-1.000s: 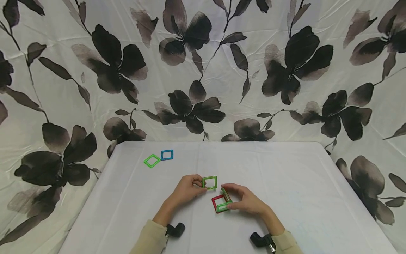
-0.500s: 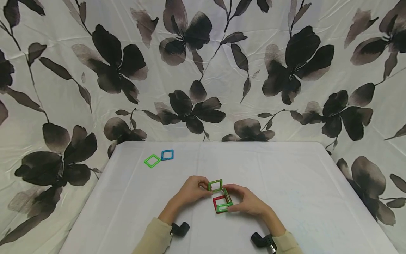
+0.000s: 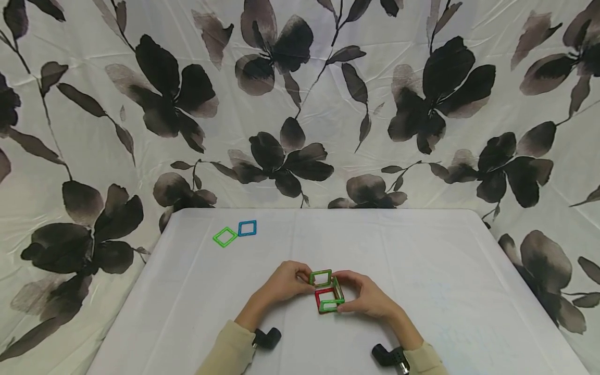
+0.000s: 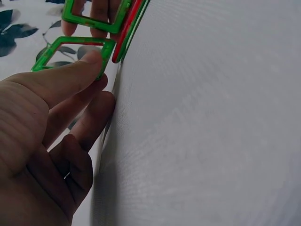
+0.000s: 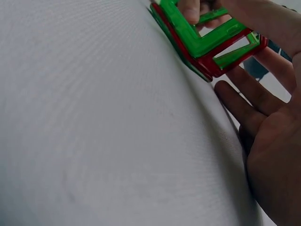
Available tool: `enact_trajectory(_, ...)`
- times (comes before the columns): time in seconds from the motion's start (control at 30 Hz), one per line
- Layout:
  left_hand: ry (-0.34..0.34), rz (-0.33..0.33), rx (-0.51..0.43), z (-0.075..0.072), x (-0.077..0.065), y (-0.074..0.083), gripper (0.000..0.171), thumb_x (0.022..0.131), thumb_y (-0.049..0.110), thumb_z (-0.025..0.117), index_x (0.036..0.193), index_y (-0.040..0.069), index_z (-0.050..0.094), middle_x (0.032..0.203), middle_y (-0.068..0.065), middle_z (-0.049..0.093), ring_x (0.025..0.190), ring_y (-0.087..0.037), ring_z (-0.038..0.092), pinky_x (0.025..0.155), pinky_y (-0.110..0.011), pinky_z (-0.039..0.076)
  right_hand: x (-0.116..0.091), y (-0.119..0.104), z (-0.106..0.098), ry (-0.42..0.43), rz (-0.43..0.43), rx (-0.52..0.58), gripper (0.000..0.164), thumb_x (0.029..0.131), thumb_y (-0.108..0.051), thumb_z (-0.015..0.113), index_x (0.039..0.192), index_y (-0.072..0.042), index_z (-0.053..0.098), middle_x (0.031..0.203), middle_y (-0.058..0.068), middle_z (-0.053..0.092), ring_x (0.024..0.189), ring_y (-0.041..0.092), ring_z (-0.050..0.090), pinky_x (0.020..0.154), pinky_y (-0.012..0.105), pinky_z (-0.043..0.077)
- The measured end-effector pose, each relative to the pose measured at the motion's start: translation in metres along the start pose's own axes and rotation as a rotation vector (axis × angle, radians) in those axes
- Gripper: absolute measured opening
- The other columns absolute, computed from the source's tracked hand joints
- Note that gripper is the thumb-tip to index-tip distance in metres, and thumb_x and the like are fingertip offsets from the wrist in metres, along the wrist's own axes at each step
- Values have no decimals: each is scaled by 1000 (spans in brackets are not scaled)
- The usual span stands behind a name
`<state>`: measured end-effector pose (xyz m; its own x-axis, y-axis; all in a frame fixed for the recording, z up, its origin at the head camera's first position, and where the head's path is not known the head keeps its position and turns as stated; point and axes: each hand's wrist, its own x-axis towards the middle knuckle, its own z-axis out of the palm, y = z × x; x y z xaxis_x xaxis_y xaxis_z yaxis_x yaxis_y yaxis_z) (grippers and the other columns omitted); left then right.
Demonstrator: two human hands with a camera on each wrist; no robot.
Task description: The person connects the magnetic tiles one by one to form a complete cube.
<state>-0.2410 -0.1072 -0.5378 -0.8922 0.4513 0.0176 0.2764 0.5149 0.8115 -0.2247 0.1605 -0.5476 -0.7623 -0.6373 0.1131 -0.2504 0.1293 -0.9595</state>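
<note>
My left hand pinches a green square magnetic tile between thumb and fingers; the left wrist view shows the thumb across this tile. It stands on edge at the far side of a red square magnetic tile that lies low over the table. A green tile rises at the red one's near side, and another upright tile at its right. With thumb in front and fingers behind, my right hand holds these upright tiles. Its other fingers are spread near the table in the right wrist view.
A light green square tile and a blue square tile lie corner to corner at the table's back left. The white-covered table reaches back to a flower-printed cloth. A black camera mount sits at each wrist.
My left hand has moved right and slightly nearer, bringing its green tile from beside the joined tiles to their far side. The right hand has stayed nearly still, still holding them.
</note>
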Motion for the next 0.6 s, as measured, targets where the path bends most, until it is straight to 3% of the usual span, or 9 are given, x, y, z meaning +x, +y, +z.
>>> enact_trajectory(0.27, -6, 8, 12, 0, -1, 1, 16, 75, 19, 85, 83, 20, 71, 75, 14, 67, 72, -5, 63, 68, -27, 50, 0, 0, 2, 7, -12, 13, 74, 73, -6, 85, 138, -6, 50, 133, 9, 56, 125, 29, 49, 107, 38, 34)
enact_trajectory(0.43, -18, 5, -4, 0, 0, 1, 18, 74, 16, 86, 84, 19, 72, 75, 13, 67, 73, -5, 64, 68, -27, 50, 0, 0, 2, 13, -7, 15, 81, 74, -8, 85, 143, -4, 43, 134, 13, 55, 123, 29, 51, 106, 35, 35)
enact_trajectory(0.6, -40, 8, -14, 1, 2, 2, 19, 73, 15, 86, 85, 17, 72, 75, 13, 67, 73, -5, 64, 69, -26, 51, 0, 0, 2, -1, -16, 7, 76, 74, -10, 85, 141, -8, 48, 137, 14, 53, 126, 27, 49, 106, 33, 34)
